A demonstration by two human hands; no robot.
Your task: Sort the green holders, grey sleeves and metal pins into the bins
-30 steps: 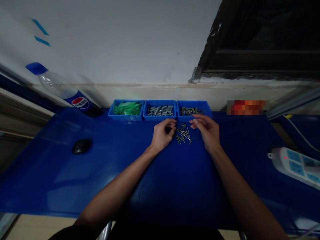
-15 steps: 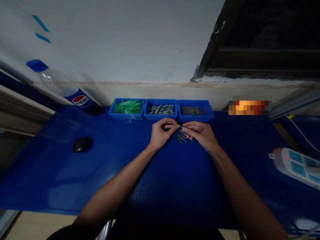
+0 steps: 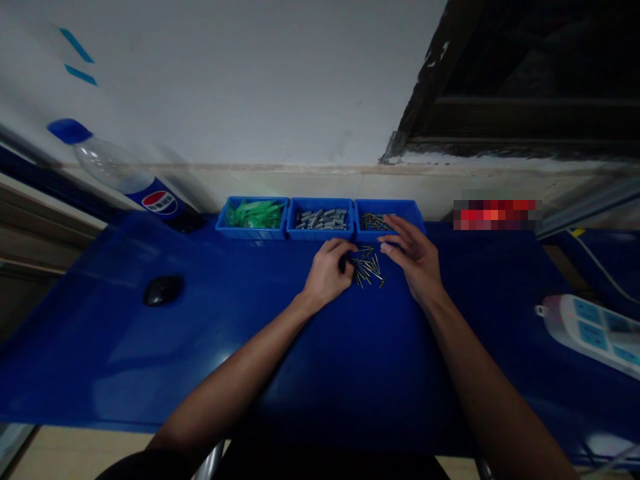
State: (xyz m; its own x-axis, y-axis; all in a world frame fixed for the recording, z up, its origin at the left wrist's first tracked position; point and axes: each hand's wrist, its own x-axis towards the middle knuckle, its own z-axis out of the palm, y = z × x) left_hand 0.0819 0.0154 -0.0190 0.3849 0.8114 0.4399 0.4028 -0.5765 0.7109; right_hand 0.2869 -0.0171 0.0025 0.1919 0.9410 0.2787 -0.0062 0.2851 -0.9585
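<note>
Head view, and the loose pins (image 3: pixel 369 268) lay in a small scatter on the blue counter (image 3: pixel 350 373), right in the middle of the action. The left hand (image 3: pixel 327 273) sat at the left edge of the pins, fingers curled in tight against the thumb. It was too dim to say whether the tips touched the nearest pins, or whether anything was pinched inside. The right hand (image 3: pixel 415 257) was just right of the pins, palm down, fingers spread and loose, nothing in it. The two hands were apart, with the pins between them.

Just behind the pins, three blue bins stood side by side, touching, at the foot of the wall (image 3: pixel 250 100). The pin bin (image 3: pixel 370 235) was behind and a little right, with the right hand's fingers over its front rim. The grey bin (image 3: pixel 320 235) was behind and left, holding short grey pieces. The green bin (image 3: pixel 250 234) was further left again, with green plastic pieces.

Well left of the pins, a dark mouse (image 3: pixel 163 291) rested on the counter, and further back on that side was a bottle (image 3: pixel 117 177) with a blue cap. Well right of the pins, a white power strip (image 3: pixel 590 330) lay with a red light on.
</note>
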